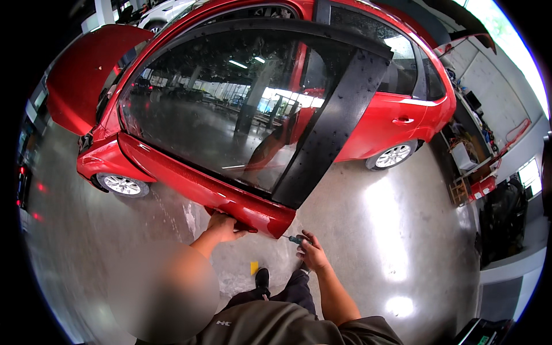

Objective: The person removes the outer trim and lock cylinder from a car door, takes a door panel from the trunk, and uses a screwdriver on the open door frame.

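Observation:
A red car door (253, 213) stands open in front of me, with its large window glass (218, 109) and wide black rear frame (339, 121). My left hand (223, 226) is at the door's outer side, its fingers closed around the red door handle (246, 229). Just to the right, my right hand (312, 252) grips a screwdriver (298, 239) by its dark teal handle. The thin shaft points left at the door's rear edge; whether its tip touches cannot be made out. A blurred patch hides much of my left arm.
The red car's body (382, 123) stretches behind the door, its hood (86, 75) raised at the left. Shelving with tools and boxes (468, 149) lines the right wall. A small yellow piece (254, 267) lies on the grey floor (356, 230) by my feet.

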Tool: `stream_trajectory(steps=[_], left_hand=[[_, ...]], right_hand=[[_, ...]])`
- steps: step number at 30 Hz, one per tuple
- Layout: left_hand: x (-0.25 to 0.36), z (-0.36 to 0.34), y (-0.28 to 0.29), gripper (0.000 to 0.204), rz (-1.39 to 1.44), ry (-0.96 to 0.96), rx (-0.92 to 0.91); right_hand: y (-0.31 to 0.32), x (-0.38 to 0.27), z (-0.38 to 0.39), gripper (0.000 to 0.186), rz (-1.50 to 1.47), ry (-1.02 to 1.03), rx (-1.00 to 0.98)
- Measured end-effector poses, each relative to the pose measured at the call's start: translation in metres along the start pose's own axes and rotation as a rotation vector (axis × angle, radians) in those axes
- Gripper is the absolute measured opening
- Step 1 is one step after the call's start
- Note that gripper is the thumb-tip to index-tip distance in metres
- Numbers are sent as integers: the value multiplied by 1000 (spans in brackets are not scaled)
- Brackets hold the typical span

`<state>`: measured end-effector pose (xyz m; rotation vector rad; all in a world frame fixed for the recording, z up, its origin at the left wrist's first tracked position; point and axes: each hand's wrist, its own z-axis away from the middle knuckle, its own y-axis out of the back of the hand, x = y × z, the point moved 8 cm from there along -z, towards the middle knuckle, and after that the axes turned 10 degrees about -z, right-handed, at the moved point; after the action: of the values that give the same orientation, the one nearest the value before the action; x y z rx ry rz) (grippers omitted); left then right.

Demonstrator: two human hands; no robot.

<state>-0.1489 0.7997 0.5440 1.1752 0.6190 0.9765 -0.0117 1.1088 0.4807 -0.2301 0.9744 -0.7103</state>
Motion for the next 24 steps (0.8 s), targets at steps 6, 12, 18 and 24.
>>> stream_trajectory(steps=[6,12,18,24], left_hand=[[-1,8,6,52,2,-31,92],[12,3,15,53,81,-93,155],[-7,15,-1,54,15,-48,91],[3,18,26,49,56,-77,192]], right_hand=[[15,20,-19,35,95,-140,-135],[35,16,-14,24,-52,115,-108],[-5,17,8,23,-48,-78,-27],[27,23,-12,25,79,-151,-83]])
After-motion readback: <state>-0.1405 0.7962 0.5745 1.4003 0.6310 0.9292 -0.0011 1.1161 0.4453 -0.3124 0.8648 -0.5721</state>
